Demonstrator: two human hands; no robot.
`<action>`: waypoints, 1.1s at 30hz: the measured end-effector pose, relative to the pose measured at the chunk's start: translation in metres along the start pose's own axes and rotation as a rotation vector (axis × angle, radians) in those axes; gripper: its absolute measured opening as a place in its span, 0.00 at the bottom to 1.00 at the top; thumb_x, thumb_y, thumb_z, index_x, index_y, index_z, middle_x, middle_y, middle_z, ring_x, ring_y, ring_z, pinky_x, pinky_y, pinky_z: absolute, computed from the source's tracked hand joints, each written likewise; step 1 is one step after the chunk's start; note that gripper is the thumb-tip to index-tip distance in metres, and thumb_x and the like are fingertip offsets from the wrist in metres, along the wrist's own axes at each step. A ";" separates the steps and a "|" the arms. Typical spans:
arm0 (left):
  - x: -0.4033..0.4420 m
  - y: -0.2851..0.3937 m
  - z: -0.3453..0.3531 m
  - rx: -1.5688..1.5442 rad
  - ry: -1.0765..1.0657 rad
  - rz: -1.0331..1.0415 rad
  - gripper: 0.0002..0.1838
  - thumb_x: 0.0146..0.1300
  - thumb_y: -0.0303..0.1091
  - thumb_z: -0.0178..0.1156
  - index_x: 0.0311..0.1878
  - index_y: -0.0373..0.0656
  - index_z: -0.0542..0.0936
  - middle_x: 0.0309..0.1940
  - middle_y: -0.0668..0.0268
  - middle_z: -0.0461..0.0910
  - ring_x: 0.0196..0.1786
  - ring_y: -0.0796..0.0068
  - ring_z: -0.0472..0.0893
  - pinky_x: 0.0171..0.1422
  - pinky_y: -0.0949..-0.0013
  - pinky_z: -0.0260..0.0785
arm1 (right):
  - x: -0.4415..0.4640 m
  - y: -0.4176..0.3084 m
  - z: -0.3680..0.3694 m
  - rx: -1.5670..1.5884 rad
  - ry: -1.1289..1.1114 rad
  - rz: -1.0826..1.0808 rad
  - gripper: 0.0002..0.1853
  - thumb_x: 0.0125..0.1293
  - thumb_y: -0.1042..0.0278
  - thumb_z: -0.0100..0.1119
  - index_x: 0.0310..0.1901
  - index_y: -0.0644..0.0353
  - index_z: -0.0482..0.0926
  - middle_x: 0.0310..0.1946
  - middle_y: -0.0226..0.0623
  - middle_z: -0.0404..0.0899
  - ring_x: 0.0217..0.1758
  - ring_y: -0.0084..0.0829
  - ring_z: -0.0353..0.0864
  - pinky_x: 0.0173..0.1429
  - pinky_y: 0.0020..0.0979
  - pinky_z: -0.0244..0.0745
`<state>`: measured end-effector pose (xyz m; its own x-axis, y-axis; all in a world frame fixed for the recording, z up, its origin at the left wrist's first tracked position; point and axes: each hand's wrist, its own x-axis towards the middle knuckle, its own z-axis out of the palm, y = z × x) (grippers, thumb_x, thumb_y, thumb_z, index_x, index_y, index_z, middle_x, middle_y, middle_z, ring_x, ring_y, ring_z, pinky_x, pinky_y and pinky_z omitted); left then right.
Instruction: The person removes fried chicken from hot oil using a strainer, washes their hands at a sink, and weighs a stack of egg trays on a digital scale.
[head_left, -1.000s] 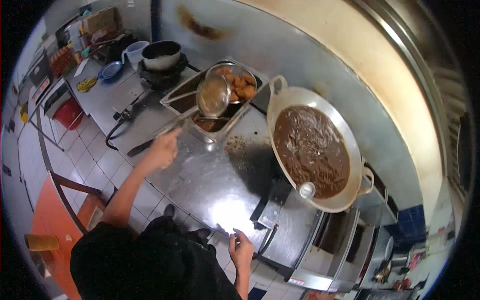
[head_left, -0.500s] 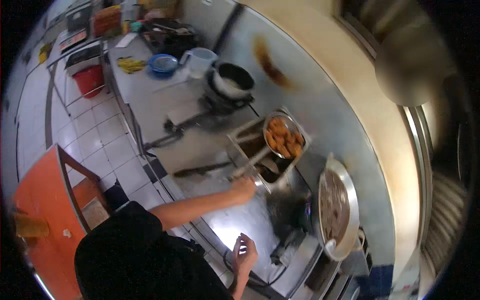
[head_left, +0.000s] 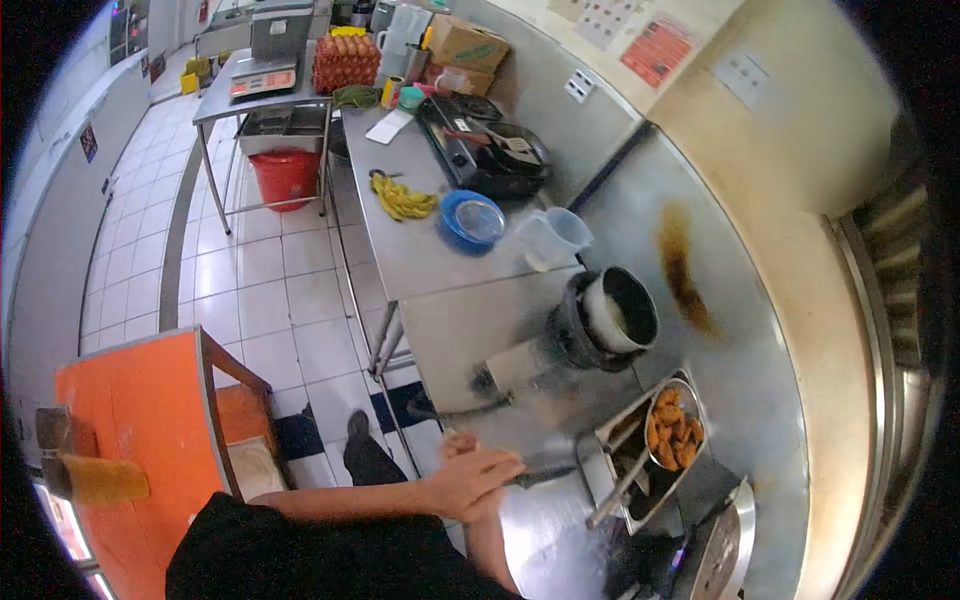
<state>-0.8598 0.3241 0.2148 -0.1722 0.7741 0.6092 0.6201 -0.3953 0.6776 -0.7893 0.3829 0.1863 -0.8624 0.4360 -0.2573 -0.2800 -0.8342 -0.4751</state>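
My left hand (head_left: 478, 484) lies across my right wrist, its fingers stretched out and holding nothing. Partly behind it, my right hand (head_left: 459, 446) is blurred and its fingers are hard to make out. Right of both hands, a strainer (head_left: 655, 462) full of browned fried pieces (head_left: 676, 432) rests on a rectangular metal fryer (head_left: 602, 478). The strainer's long handle (head_left: 612, 502) points down toward the front, with no hand on it. A dark long utensil (head_left: 545, 476) lies on the counter beside my left fingertips.
A dark pot (head_left: 622, 310) stands on a burner. Farther back are a clear jug (head_left: 553, 240), a blue bowl (head_left: 470, 222), bananas (head_left: 403, 200) and a black stove (head_left: 470, 150). An orange table (head_left: 140, 400) stands at left; a large pan (head_left: 728, 545) is at lower right.
My left hand has let go of the strainer handle and come together with my right hand. The view has swung left, showing more of the far counter and floor.
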 end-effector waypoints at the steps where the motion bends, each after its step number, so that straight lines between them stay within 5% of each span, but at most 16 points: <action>1: -0.012 -0.035 -0.011 0.086 -0.035 -0.055 0.29 0.61 0.39 0.53 0.64 0.34 0.69 0.62 0.45 0.70 0.62 0.45 0.70 0.69 0.48 0.58 | 0.041 0.018 0.015 0.081 -0.078 0.163 0.26 0.75 0.48 0.42 0.62 0.61 0.67 0.58 0.35 0.72 0.63 0.33 0.70 0.67 0.34 0.64; 4: -0.043 -0.138 -0.076 0.311 0.040 -0.173 0.25 0.63 0.40 0.52 0.61 0.37 0.73 0.59 0.49 0.73 0.62 0.46 0.71 0.68 0.52 0.61 | 0.150 0.085 0.025 0.152 -0.280 0.380 0.26 0.75 0.48 0.40 0.64 0.59 0.66 0.61 0.36 0.70 0.66 0.34 0.68 0.70 0.36 0.62; 6: -0.062 -0.186 -0.149 0.175 0.242 -0.567 0.23 0.62 0.39 0.51 0.58 0.39 0.75 0.57 0.50 0.75 0.60 0.48 0.73 0.66 0.52 0.63 | 0.228 0.142 0.031 0.200 -0.524 0.563 0.25 0.76 0.50 0.38 0.65 0.59 0.65 0.64 0.40 0.68 0.69 0.34 0.66 0.71 0.40 0.64; 8: -0.087 -0.235 -0.227 0.336 0.354 -0.748 0.21 0.62 0.41 0.50 0.54 0.38 0.77 0.51 0.50 0.77 0.55 0.48 0.74 0.63 0.52 0.64 | 0.282 0.200 0.064 0.060 -0.079 0.670 0.26 0.77 0.51 0.37 0.68 0.59 0.63 0.66 0.39 0.67 0.69 0.32 0.66 0.72 0.36 0.61; 9: -0.110 -0.260 -0.265 0.562 0.355 -0.726 0.21 0.63 0.43 0.49 0.51 0.37 0.77 0.45 0.49 0.79 0.51 0.46 0.75 0.60 0.52 0.65 | 0.294 0.191 0.124 -0.198 -0.094 0.658 0.25 0.78 0.53 0.34 0.67 0.60 0.63 0.64 0.39 0.69 0.67 0.32 0.69 0.72 0.35 0.62; 11: -0.171 -0.315 -0.339 0.595 0.453 -0.880 0.21 0.65 0.38 0.48 0.54 0.35 0.76 0.50 0.48 0.78 0.54 0.45 0.75 0.61 0.53 0.66 | 0.338 0.213 0.162 -0.675 -0.535 0.530 0.20 0.77 0.57 0.42 0.62 0.59 0.69 0.61 0.37 0.72 0.64 0.32 0.72 0.66 0.36 0.68; 13: -0.266 -0.379 -0.396 1.052 0.163 -0.992 0.20 0.66 0.36 0.52 0.56 0.33 0.74 0.51 0.43 0.77 0.56 0.41 0.74 0.61 0.52 0.67 | 0.384 0.215 0.202 -0.857 -0.697 0.432 0.19 0.75 0.58 0.47 0.61 0.59 0.71 0.61 0.38 0.72 0.65 0.32 0.71 0.65 0.37 0.70; 15: -0.256 -0.369 -0.441 0.755 0.338 -1.257 0.12 0.64 0.30 0.55 0.47 0.32 0.77 0.43 0.44 0.79 0.49 0.44 0.78 0.52 0.53 0.72 | 0.420 0.177 0.268 -1.283 -0.894 0.260 0.20 0.69 0.59 0.57 0.58 0.60 0.73 0.58 0.44 0.73 0.63 0.39 0.73 0.63 0.40 0.71; 17: -0.298 -0.410 -0.458 0.512 0.751 -1.273 0.10 0.66 0.31 0.52 0.44 0.34 0.76 0.32 0.52 0.79 0.36 0.52 0.83 0.37 0.59 0.76 | 0.486 0.181 0.263 -1.594 -0.775 -0.608 0.21 0.64 0.61 0.59 0.56 0.61 0.74 0.53 0.50 0.75 0.58 0.47 0.75 0.62 0.43 0.71; 19: -0.312 -0.431 -0.471 -0.005 1.009 -1.444 0.11 0.69 0.34 0.50 0.46 0.37 0.75 0.30 0.57 0.79 0.28 0.62 0.84 0.28 0.65 0.75 | 0.562 0.123 0.295 -1.776 -0.597 -0.568 0.25 0.59 0.63 0.62 0.57 0.65 0.73 0.57 0.55 0.73 0.64 0.52 0.70 0.67 0.47 0.66; 20: -0.321 -0.446 -0.476 -0.035 0.979 -1.454 0.12 0.70 0.35 0.48 0.48 0.37 0.74 0.30 0.59 0.79 0.23 0.67 0.83 0.20 0.69 0.73 | 0.618 0.102 0.285 -1.738 -0.572 -0.749 0.27 0.56 0.63 0.64 0.56 0.66 0.73 0.59 0.56 0.71 0.66 0.54 0.67 0.69 0.47 0.64; 21: -0.322 -0.464 -0.482 -0.039 0.981 -1.574 0.13 0.69 0.34 0.47 0.46 0.35 0.74 0.30 0.58 0.79 0.23 0.65 0.84 0.19 0.68 0.73 | 0.628 0.048 0.328 -1.824 -0.430 -0.526 0.27 0.56 0.64 0.64 0.56 0.65 0.72 0.61 0.58 0.68 0.68 0.56 0.63 0.71 0.46 0.60; 22: -0.326 -0.476 -0.486 -0.082 0.985 -1.497 0.13 0.69 0.33 0.47 0.47 0.34 0.74 0.29 0.57 0.79 0.23 0.65 0.84 0.19 0.67 0.74 | 0.685 0.032 0.299 -1.798 -0.266 -0.884 0.24 0.56 0.65 0.62 0.54 0.64 0.73 0.58 0.57 0.70 0.63 0.58 0.67 0.66 0.49 0.66; 26: -0.314 -0.534 -0.528 -0.334 0.925 -1.669 0.08 0.65 0.29 0.48 0.42 0.34 0.71 0.29 0.55 0.76 0.25 0.58 0.83 0.22 0.59 0.76 | 0.807 -0.115 0.318 -2.123 0.271 -1.235 0.18 0.59 0.64 0.59 0.51 0.60 0.76 0.67 0.59 0.61 0.54 0.56 0.78 0.55 0.50 0.75; 30: -0.296 -0.598 -0.579 -0.471 0.757 -1.898 0.12 0.61 0.27 0.50 0.46 0.32 0.70 0.32 0.49 0.77 0.27 0.49 0.83 0.27 0.47 0.78 | 0.863 -0.217 0.331 -2.307 0.715 -1.034 0.19 0.60 0.65 0.59 0.52 0.62 0.76 0.70 0.58 0.58 0.54 0.53 0.79 0.55 0.47 0.76; 33: -0.258 -0.627 -0.614 -0.467 0.748 -1.789 0.16 0.63 0.30 0.51 0.51 0.29 0.69 0.34 0.49 0.77 0.30 0.49 0.84 0.30 0.50 0.80 | 0.901 -0.275 0.330 -2.371 0.827 -0.909 0.19 0.59 0.65 0.60 0.51 0.65 0.76 0.71 0.58 0.56 0.53 0.52 0.80 0.54 0.46 0.77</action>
<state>-1.6740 0.0687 -0.1141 -0.5610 0.0912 -0.8228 -0.7783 0.2806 0.5618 -1.6288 0.8936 0.3626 -0.5103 0.6783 0.5287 0.7677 0.6363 -0.0755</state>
